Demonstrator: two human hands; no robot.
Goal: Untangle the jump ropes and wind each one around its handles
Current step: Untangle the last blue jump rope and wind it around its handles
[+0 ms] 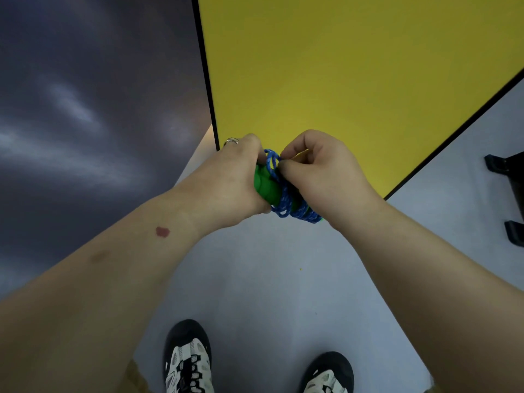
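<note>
The left hand grips the green handles at centre frame. At its three o'clock, the right hand pinches the blue rope coiled around them, above the yellow table.

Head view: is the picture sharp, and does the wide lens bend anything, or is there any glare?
Head view: the left hand, right hand and blue rope are fairly sharp; the green handle looks evenly lit; the forearms swell toward the corners from the wide lens; pale reflections streak the dark wall; soft, even light, no hard shadows.
</note>
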